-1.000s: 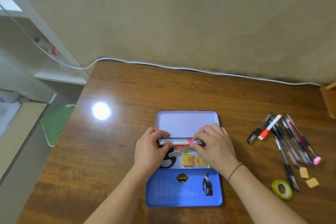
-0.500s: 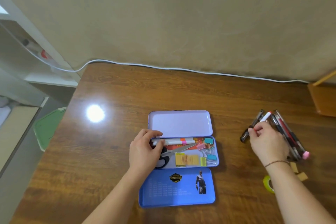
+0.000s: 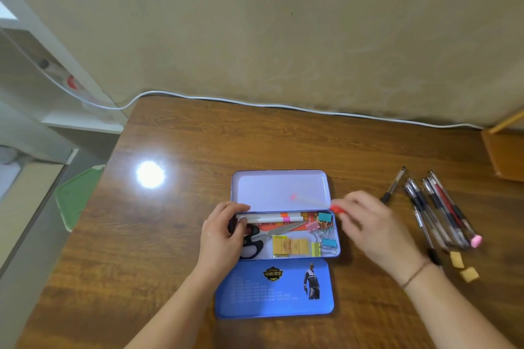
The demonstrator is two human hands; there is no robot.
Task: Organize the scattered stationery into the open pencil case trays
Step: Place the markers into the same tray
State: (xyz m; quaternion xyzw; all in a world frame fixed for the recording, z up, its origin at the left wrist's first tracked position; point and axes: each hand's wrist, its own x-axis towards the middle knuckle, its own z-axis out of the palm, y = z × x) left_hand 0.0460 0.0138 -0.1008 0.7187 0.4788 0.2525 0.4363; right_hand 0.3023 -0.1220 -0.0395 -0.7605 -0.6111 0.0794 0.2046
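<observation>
The open pencil case has a pale upper tray (image 3: 279, 188), a middle tray (image 3: 337, 252) and a blue lid (image 3: 273, 292) nearest me. The middle tray holds a white marker (image 3: 269, 218), scissors (image 3: 263, 236), yellow erasers (image 3: 290, 246) and coloured binder clips (image 3: 324, 231). My left hand (image 3: 222, 238) rests on the tray's left end, fingers on the white marker. My right hand (image 3: 368, 228) hovers at the tray's right edge, holding a blurred white marker with an orange-red cap (image 3: 337, 209) that points over the upper tray.
Several pens (image 3: 436, 212) lie in a loose pile to the right, one black pen (image 3: 392, 185) apart from them. Two yellow erasers (image 3: 462, 266) sit near my right wrist. A white cable (image 3: 283, 106) runs along the table's back edge. An orange wooden object (image 3: 504, 153) stands far right.
My right hand went from the case to the pen pile, picked up the orange-capped white marker, and has carried it back to the case's right edge. My left hand stayed put.
</observation>
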